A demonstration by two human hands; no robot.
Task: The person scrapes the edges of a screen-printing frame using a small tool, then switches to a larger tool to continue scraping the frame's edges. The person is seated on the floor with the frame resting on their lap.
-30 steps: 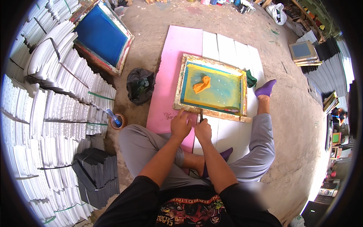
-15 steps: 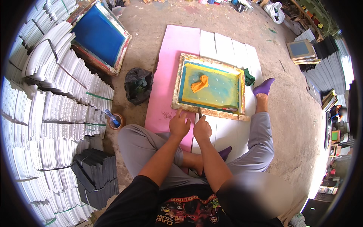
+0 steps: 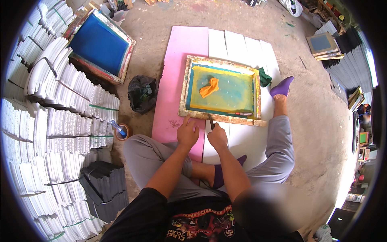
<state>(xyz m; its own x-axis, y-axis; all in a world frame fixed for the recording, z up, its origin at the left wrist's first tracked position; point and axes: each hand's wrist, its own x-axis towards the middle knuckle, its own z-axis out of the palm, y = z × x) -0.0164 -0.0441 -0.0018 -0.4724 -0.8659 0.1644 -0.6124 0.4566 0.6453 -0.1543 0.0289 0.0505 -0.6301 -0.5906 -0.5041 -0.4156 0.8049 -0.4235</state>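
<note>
On the boards before me lies a screen-printing frame (image 3: 184, 94), its wood stained with paint and its mesh tinted yellow and blue-green. A crumpled orange cloth (image 3: 209, 88) rests on the mesh. Near the right end of the frame's near side is a slim red and grey tool (image 3: 243, 113). My left hand (image 3: 187, 134) is open, fingers apart, with the fingertips at the frame's near left edge. Closed in my right hand (image 3: 218, 137) is a dark, narrow, blade-like tool (image 3: 211, 122); its tip meets the frame's near side. The tool's exact kind is unclear.
Pink and white boards (image 3: 167, 80) lie under the frame. A dark green cloth (image 3: 264, 77) sits at its right. Leftward are a black plastic bag (image 3: 142, 94), a brown tape roll (image 3: 128, 131), a blue screen (image 3: 100, 42) and tall white stacks (image 3: 60, 101). More frames (image 3: 324, 44) stand far right.
The tool's tip has shifted slightly along the frame's near side, with my right hand still gripping it. My left hand stays at the edge. The whole view has shifted a little.
</note>
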